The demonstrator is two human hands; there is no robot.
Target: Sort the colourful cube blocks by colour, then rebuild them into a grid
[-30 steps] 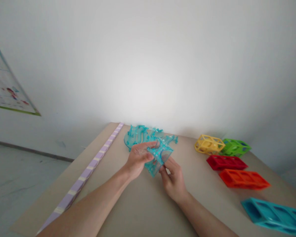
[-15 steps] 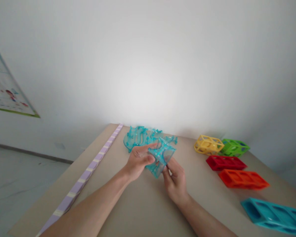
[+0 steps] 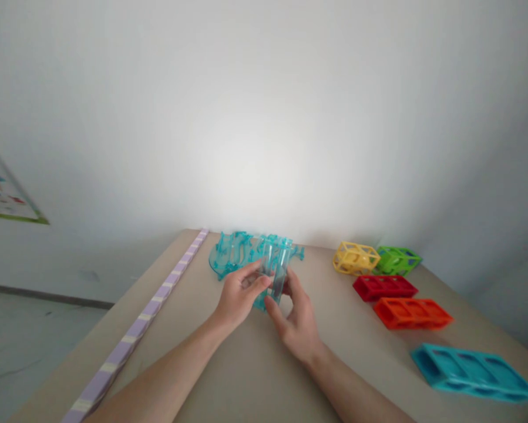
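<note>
Between my two hands is a clear turquoise plastic piece [image 3: 280,271] with long straight sides, held upright above the table. The fingers and thumb of my left hand [image 3: 241,292] close on its left side. My right hand [image 3: 298,317] grips its right side and lower end, thumb in front. Just behind it, several more clear turquoise plastic pieces [image 3: 232,252] with curved channels lie in a cluster by the wall. The held piece overlaps part of that cluster, and my fingers cover some of its edges.
On the right of the table [image 3: 228,376] lie hollow frame blocks: yellow [image 3: 356,258], green [image 3: 396,260], red [image 3: 384,288], orange [image 3: 413,313] and teal [image 3: 473,372]. A purple-and-white striped strip [image 3: 151,311] runs along the left side. A wall [image 3: 264,117] rises behind.
The turquoise piece has been turned from a slanted pose to upright, and my right hand has shifted its hold on it. The whole view has shifted slightly.
</note>
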